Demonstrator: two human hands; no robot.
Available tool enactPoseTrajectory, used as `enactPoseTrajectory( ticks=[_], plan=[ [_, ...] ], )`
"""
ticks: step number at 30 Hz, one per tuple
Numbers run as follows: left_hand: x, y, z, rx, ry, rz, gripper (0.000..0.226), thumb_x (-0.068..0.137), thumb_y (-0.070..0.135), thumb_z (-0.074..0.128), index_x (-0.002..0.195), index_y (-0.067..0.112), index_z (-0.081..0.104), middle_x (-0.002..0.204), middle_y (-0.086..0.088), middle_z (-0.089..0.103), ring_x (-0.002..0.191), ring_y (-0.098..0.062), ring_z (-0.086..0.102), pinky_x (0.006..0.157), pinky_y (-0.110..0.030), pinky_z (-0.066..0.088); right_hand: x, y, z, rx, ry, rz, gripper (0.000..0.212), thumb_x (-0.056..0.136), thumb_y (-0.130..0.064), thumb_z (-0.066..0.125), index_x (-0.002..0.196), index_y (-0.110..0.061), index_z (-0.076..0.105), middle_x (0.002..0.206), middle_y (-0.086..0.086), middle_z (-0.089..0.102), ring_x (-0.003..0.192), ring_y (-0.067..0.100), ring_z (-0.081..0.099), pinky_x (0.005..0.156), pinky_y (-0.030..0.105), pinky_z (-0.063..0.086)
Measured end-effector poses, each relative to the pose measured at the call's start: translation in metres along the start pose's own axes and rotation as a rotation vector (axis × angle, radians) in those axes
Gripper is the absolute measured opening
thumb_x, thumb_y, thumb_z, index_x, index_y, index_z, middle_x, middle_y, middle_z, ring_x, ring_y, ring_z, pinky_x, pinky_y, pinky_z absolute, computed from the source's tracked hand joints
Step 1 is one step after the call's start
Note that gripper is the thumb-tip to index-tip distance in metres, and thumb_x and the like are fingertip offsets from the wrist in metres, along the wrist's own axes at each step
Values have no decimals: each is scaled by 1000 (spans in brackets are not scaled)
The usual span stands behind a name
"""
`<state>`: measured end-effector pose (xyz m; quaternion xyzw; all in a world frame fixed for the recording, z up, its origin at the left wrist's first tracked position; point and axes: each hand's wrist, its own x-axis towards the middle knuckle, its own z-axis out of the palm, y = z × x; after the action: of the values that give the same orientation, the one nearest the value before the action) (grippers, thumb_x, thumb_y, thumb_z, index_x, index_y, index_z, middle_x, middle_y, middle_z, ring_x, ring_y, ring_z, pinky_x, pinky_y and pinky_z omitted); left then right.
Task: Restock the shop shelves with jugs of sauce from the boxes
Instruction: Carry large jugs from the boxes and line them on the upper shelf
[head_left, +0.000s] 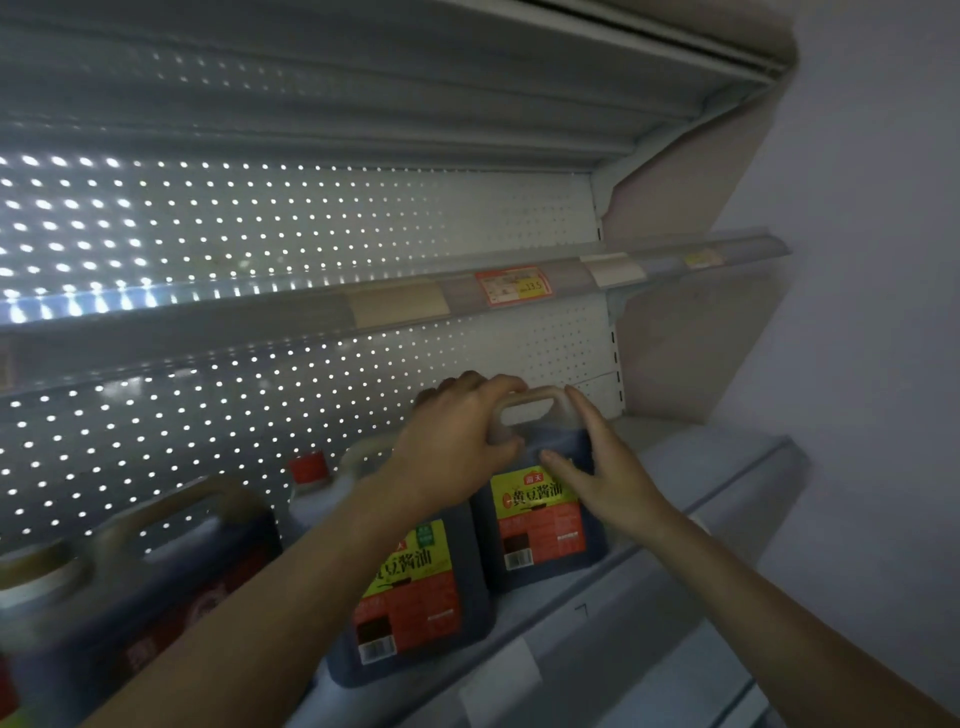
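A left hand grips the handle of the rightmost jug on the lower shelf, while the right hand presses flat, fingers straight, against its side. Three jugs are clear, with perhaps a fourth, red-capped, blurred behind the second jug and the dim third jug.

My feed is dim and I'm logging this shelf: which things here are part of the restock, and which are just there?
Part of the job:
- dark sauce jug with yellow-red label, gripped at its handle by the left hand, steadied by the right hand
- matching labelled jug beside it
- grey metal shelf

Just there:
- red price tag on upper shelf edge
- white perforated back panel
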<state>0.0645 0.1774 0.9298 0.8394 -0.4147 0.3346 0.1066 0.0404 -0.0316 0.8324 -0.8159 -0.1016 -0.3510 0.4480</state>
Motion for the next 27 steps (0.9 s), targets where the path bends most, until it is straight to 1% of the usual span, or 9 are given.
enactPoseTrajectory(
  ticks=[3,7,10,13,17,21,23,25,27],
  plan=[
    [-10,5,3,-220,44,62,50,88,32,70,136,35,56,120,2,65,107,-19,62,92,-38,49,-21,-9,2,-38,71,10,66,94,-44,71,152,-39,38,146,-13,54,134,2,50,113,40,46],
    [-28,7,12,-333,-11,134,53,88,33,68,139,33,53,127,-1,64,111,-20,62,92,-38,52,-66,-30,2,-123,168,106,50,97,-35,69,142,-28,51,127,-18,59,118,4,59,103,33,51],
    [-51,15,21,-372,-18,181,51,85,34,62,135,29,56,127,-6,66,112,-29,64,89,-44,54,-113,-46,4,-189,245,203,46,96,-34,70,139,-23,56,125,-3,62,111,15,64,98,39,55],
    [-81,33,31,-498,-26,252,47,82,28,59,129,24,62,117,-4,71,108,-26,66,90,-43,55,-169,-64,7,-259,296,328,40,97,-28,70,134,-18,60,117,5,67,105,17,67,92,30,56],
    [-135,77,65,-732,-73,303,36,84,24,59,119,19,67,100,-1,72,92,-23,68,83,-38,54,-264,-84,6,-390,330,464,33,98,-27,69,129,-18,62,108,1,69,95,14,70,85,27,57],
    [-219,124,122,-886,-296,277,32,87,24,62,118,22,65,97,0,69,90,-24,65,83,-41,55,-373,-93,15,-551,295,686,29,100,-25,67,125,-13,63,99,-5,70,82,-2,66,71,11,50],
    [-263,143,148,-892,-416,272,34,87,23,65,122,24,63,101,0,69,93,-24,66,82,-43,56,-421,-91,18,-619,290,783,27,100,-22,66,124,-10,65,97,-6,70,81,-1,66,74,18,52],
    [-307,155,174,-891,-538,250,36,90,19,65,126,21,62,105,-3,69,96,-26,66,83,-44,56,-462,-89,25,-649,277,890,27,101,-23,65,125,-12,65,103,-2,71,87,12,68,79,27,54],
    [-348,163,194,-897,-649,222,35,92,17,63,126,20,62,102,-4,69,94,-25,65,81,-43,56,-498,-81,33,-641,226,976,27,103,-24,62,127,-13,63,104,-1,71,90,16,69,79,31,54]
  ],
)
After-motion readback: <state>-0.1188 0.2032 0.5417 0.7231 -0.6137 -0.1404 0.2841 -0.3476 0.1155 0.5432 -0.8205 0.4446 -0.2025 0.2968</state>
